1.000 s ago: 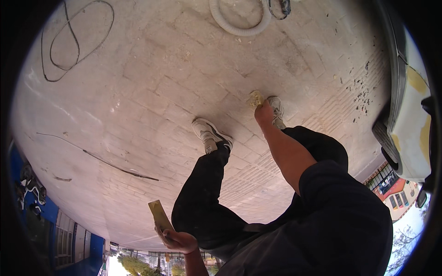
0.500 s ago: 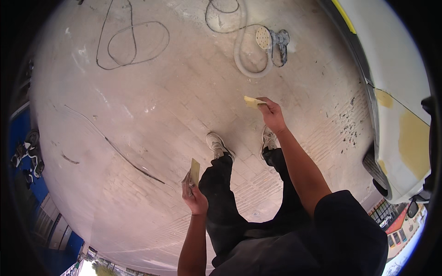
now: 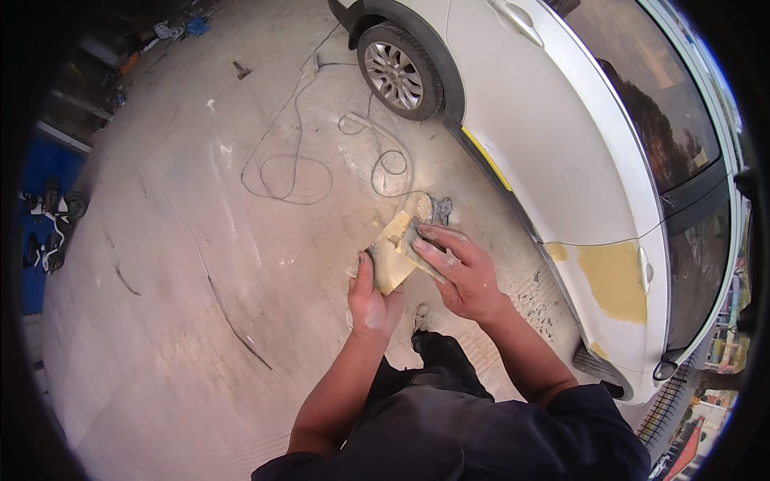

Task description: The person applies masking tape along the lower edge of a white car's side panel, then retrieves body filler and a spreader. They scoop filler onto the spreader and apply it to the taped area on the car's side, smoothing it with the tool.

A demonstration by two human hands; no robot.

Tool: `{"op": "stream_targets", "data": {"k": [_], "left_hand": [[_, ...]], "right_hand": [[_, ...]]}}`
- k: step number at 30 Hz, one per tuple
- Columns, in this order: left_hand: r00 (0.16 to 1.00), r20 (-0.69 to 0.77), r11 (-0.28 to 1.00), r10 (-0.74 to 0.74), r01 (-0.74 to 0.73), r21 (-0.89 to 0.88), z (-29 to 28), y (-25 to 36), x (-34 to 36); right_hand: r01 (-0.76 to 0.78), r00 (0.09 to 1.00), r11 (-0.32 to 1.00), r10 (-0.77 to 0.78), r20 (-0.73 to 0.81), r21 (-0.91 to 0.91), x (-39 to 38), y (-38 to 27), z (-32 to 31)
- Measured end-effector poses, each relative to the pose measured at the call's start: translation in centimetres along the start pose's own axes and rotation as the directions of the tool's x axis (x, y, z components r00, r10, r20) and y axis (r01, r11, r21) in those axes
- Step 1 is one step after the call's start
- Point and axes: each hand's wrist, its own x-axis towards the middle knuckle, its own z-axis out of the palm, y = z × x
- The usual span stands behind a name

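Note:
My left hand [image 3: 373,305] is closed on a flat putty board [image 3: 390,271], its thumb over the near-left edge. Pale yellow putty coats the board's face. My right hand [image 3: 465,272] grips a thin spreader [image 3: 419,255] with its fingers laid along the back. The spreader's edge meets the putty near the board's right side, and a ragged lump of putty [image 3: 399,225] shows at the top there. Greyish-white smears mark my right fingers. Both hands are close together in front of my body.
A pale car [image 3: 545,120] stands along the right, with yellow filler [image 3: 616,280] on its panel. Beyond my hands, a sander [image 3: 437,210] lies on the floor with its hose and looped cable [image 3: 297,176]. A thin dark strip [image 3: 224,313] lies at left.
My hands, apart before, have come together with the spreader against the board. The view has swung up and right, bringing more of the car and its wheel into sight.

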Motion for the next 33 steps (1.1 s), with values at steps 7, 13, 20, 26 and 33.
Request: {"op": "stream_targets", "data": {"k": [7,13,20,26,33], "left_hand": [[0.998,0.069,1.0,0.01,-0.011,0.009,4.6,5.2,-4.1],[0.996,0.091,0.999,0.019,-0.014,-0.05,5.4,8.0,-5.2],[0.971,0.12,0.974,0.206,-0.216,0.074,7.5,10.6,-6.9],[0.93,0.124,0.911,0.346,-0.364,0.192,8.7,10.7,-8.5],[0.699,0.262,0.451,0.665,-0.656,0.606,7.4,13.1,-9.8]], "right_hand": [[0.042,0.998,0.982,-0.035,0.045,-0.185,1.5,-5.5,-2.8],[-0.015,0.976,0.96,0.074,0.203,-0.278,1.7,-6.1,-4.7],[-0.056,0.996,0.941,0.03,-0.08,-0.335,3.6,-10.1,-6.0],[0.114,0.994,0.907,-0.105,0.043,-0.405,2.8,-14.6,-0.9],[-0.159,0.985,0.978,0.167,-0.048,0.137,4.1,-14.4,-1.3]]}}
